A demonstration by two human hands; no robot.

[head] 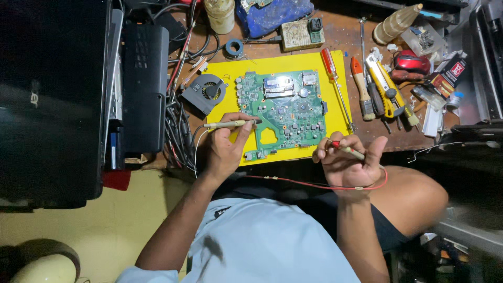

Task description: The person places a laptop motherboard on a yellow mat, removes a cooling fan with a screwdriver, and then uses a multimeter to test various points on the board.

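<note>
A pale probe (230, 124) is pinched by the left hand (222, 149) at the green circuit board (283, 107). A red-tipped probe (346, 149) is gripped in the right hand's (348, 162) fingers. A red-and-black packet (448, 73) is seen at the worktop's (346, 31) right edge.

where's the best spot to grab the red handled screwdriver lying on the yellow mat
Probably by the red plastic handle of the long screwdriver, coming from above at the far end. It lies flat along the right edge of the yellow mat, handle away from the person, thin metal shaft pointing back toward the right hand.

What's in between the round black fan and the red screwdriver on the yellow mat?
The green circuit board lies between the fan and the red screwdriver, on the yellow mat; the head view shows it.
</note>
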